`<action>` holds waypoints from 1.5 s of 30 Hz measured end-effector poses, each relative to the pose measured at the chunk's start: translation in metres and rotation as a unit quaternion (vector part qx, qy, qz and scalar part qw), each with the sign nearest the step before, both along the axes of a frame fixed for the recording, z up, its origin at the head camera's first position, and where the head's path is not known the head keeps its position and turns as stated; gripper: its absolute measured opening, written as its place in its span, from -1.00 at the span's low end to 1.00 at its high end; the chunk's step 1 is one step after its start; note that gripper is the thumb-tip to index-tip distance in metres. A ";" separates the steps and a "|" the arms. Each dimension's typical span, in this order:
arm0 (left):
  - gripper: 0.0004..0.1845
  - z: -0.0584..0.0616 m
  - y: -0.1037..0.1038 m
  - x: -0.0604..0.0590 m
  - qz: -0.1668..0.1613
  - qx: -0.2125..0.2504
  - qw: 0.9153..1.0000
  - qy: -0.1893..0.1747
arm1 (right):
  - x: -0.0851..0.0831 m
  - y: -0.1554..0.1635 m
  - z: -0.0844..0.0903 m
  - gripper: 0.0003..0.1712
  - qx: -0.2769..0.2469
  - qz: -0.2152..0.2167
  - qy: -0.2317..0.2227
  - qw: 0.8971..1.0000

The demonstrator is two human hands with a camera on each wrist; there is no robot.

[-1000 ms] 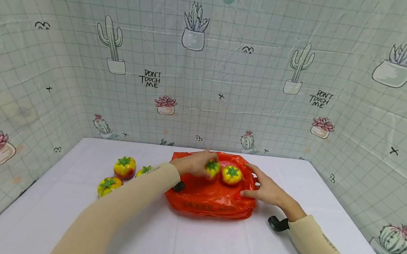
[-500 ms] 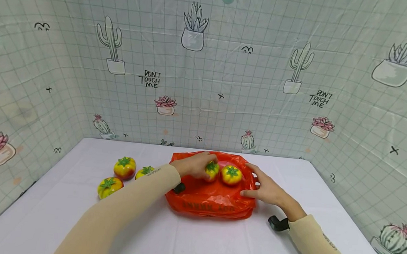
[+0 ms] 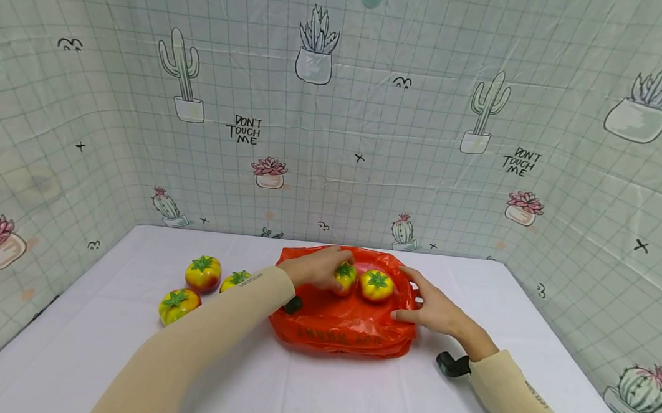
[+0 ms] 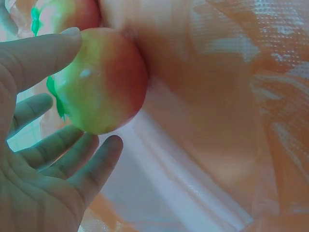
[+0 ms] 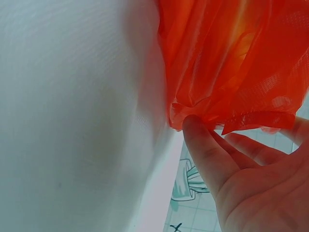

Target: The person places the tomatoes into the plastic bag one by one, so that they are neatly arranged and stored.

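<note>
A red plastic bag point(image 3: 330, 331) lies on the white table with its mouth spread. Two yellow-red fruits with green star-shaped calyxes rest inside it: a left fruit point(image 3: 346, 282) and a right fruit point(image 3: 376, 286). My left hand point(image 3: 322, 267) reaches into the bag and holds the left fruit. In the left wrist view, the thumb point(image 4: 53, 53) lies over one side of that fruit, with fingertips along the other. My right hand point(image 3: 435, 308) rests against the bag's right side, its fingers spread wide. Up close in the right wrist view, fingers point(image 5: 205, 147) touch the crumpled red plastic.
Several more such fruits lie left of the bag: a back fruit point(image 3: 203, 273), a front fruit point(image 3: 178, 304) and one partly hidden by the left sleeve point(image 3: 206, 343). A black piece point(image 3: 453, 364) is at the right wrist. Patterned cloth walls point(image 3: 334, 138) surround the table.
The left fruit has settled slightly lower in the bag along with my left hand, then stays put. My right hand and the bag look unchanged.
</note>
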State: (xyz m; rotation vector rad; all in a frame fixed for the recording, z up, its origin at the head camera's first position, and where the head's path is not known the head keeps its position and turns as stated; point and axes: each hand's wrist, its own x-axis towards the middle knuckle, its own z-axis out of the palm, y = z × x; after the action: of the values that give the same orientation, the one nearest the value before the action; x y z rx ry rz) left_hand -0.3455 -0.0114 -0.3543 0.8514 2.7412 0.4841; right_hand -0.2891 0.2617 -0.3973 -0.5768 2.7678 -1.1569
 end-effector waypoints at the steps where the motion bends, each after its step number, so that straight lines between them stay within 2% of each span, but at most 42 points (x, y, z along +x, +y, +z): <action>1: -0.40 0.001 0.000 0.000 0.001 0.000 1.000 0.001 | 0.000 0.000 0.000 0.08 -0.001 0.000 0.000 1.000; 13: -0.46 0.012 -0.007 -0.001 -0.027 0.012 0.999 0.031 | -0.001 0.000 -0.001 0.08 0.007 0.001 0.003 1.000; 18: -0.46 0.019 -0.013 0.003 -0.027 0.035 0.999 0.023 | -0.002 -0.001 0.000 0.08 0.006 0.003 0.001 1.000; 23: -0.48 0.031 -0.020 0.012 -0.021 0.081 0.997 0.003 | -0.001 -0.001 -0.002 0.07 0.008 0.001 -0.001 1.000; 28: -0.53 0.041 -0.028 0.020 -0.036 0.116 0.993 0.011 | -0.001 0.000 -0.005 0.07 0.012 -0.001 0.000 1.000; 38: -0.57 0.045 -0.038 0.034 -0.055 0.140 0.988 0.045 | -0.001 0.002 -0.006 0.06 0.014 -0.004 0.005 1.000; 45: -0.59 0.046 -0.049 0.052 -0.059 0.174 0.981 0.069 | -0.001 0.001 -0.004 0.06 0.011 -0.001 0.006 1.000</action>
State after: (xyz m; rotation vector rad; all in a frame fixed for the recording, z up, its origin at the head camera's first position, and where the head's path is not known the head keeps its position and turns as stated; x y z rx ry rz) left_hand -0.2934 -0.0606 -0.3084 1.1622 2.7493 0.9308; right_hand -0.2902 0.2622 -0.4009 -0.5813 2.7874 -1.1254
